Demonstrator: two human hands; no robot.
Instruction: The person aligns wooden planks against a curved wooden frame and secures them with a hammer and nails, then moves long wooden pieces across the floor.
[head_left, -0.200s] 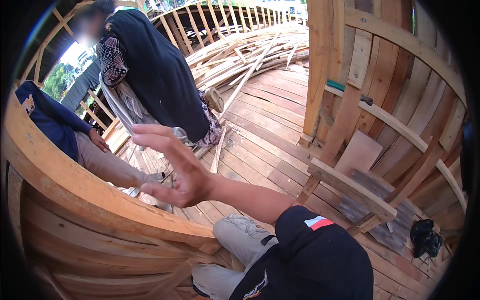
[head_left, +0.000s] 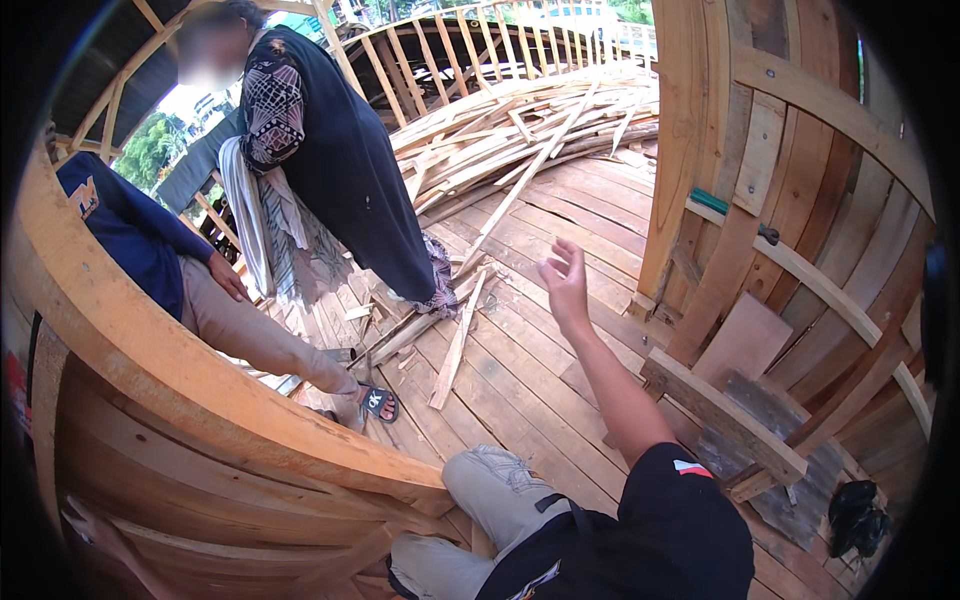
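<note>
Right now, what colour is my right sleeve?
The sleeve is black with a red-white patch; clearest in head view.

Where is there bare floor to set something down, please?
Mostly bare floor lies between the loose board and the thick plank, with the right forearm above it. Crowded: the wood pile behind and the scraps near the sandal.

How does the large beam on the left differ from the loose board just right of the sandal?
The beam is thicker and longer than the board. The beam is orange-brown; the board looks paler. The beam tops plank siding, whereas the board lies on the floor. Both are wooden.
</note>
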